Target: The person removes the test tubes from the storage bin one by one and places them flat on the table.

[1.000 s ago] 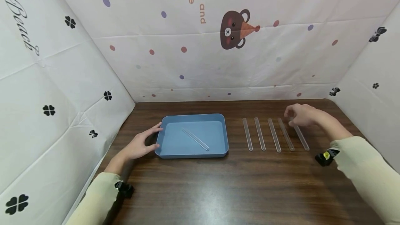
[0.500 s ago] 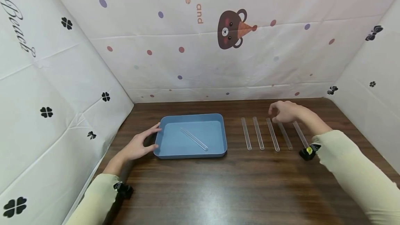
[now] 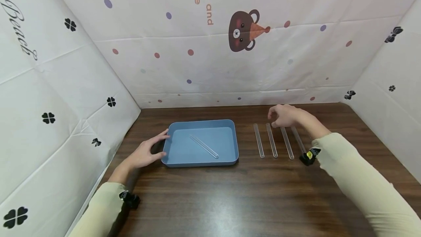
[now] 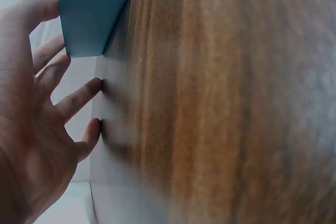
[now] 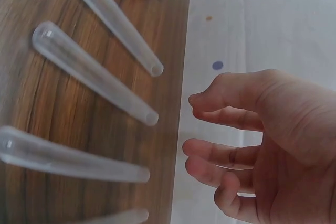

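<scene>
My left hand (image 3: 144, 153) touches the left side of a blue tray (image 3: 184, 164), with fingers and thumb spread along its wall. In the left wrist view, the thumb and some fingers (image 4: 47, 53) meet the tray's end. One clear test tube (image 3: 204, 146) lies slanted in the tray. To the right, several clear test tubes (image 3: 258, 140) lie in a row, rounded ends toward me. Over the far end of this row hovers my right hand (image 3: 285, 115), fingers loosely bent and holding nothing. In the right wrist view, a test tube (image 5: 94, 73) lies beside those fingertips.
The dark wooden table (image 3: 197, 200) runs back to a white printed sheet (image 3: 148, 68). Similar white sheets (image 3: 75, 127) stand at both sides. My right forearm (image 3: 355, 178) crosses over the right part of the table and hides some of it.
My right hand has moved left along the row of test tubes, from the rightmost one to above the second and third from the left. The left hand stays at the tray.
</scene>
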A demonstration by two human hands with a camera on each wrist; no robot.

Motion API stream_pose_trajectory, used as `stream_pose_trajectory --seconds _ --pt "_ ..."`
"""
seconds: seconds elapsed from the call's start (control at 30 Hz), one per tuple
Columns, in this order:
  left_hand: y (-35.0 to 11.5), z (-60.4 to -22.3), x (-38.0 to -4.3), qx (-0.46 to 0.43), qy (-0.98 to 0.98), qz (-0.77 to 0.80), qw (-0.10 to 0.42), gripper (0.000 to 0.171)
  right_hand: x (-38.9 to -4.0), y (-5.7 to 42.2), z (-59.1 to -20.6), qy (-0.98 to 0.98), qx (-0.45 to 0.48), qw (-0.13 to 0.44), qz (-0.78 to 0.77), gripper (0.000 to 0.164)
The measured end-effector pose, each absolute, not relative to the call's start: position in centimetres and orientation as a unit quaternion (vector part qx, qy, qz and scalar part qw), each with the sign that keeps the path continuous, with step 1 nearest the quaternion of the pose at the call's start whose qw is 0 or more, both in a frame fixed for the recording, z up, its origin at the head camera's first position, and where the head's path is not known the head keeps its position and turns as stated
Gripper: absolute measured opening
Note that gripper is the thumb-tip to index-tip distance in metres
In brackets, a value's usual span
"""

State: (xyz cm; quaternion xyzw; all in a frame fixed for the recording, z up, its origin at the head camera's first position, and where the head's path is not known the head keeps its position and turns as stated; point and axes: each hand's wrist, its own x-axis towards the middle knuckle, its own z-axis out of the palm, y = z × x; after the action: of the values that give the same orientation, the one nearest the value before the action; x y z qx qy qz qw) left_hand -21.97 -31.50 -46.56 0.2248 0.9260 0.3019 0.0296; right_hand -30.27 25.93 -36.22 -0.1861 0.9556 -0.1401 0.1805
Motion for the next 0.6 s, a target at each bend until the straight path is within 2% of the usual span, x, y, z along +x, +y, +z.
stream_pose_trajectory --seconds 0.6 --pt "-31.5 -46.5 -21.9 0.229 0.925 0.301 0.028 0.065 -30.4 19.0 -35.7 0.950 -0.231 0.173 -0.123 0.034"
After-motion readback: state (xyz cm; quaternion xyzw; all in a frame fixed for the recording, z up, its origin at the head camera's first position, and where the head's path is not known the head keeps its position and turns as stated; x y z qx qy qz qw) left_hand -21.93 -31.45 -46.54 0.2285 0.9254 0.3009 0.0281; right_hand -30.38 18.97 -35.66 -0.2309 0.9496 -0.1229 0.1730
